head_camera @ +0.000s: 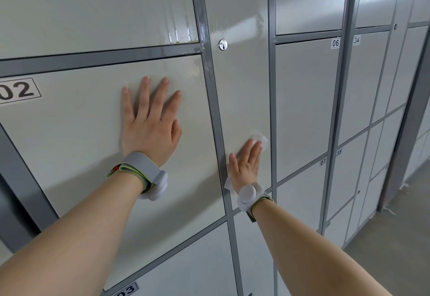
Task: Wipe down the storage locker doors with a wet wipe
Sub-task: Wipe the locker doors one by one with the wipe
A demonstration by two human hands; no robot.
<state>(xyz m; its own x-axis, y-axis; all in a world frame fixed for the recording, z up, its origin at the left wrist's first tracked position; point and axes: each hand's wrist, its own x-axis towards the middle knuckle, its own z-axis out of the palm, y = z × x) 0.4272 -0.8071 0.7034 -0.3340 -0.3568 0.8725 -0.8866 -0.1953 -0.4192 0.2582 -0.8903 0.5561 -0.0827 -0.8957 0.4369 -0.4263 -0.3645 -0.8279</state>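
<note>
My left hand [150, 123] lies flat with spread fingers on the pale locker door marked 02 [69, 132]. My right hand [245, 165] presses a white wet wipe [260, 137] with straight fingers against the lower part of the tall narrow door [242, 86] to its right. The wipe shows past my fingertips and beside my wrist. Wet streaks shine on the upper part of that door near its round keyhole [223, 44] and on the corner of the door above 02.
Grey frame bars [211, 86] separate the doors. More numbered doors, 06 [304, 100], 07, 34 and 35, run to the right. Door 03 [186, 267] is below. A grey post [404, 118] and concrete floor [395, 244] lie at the far right.
</note>
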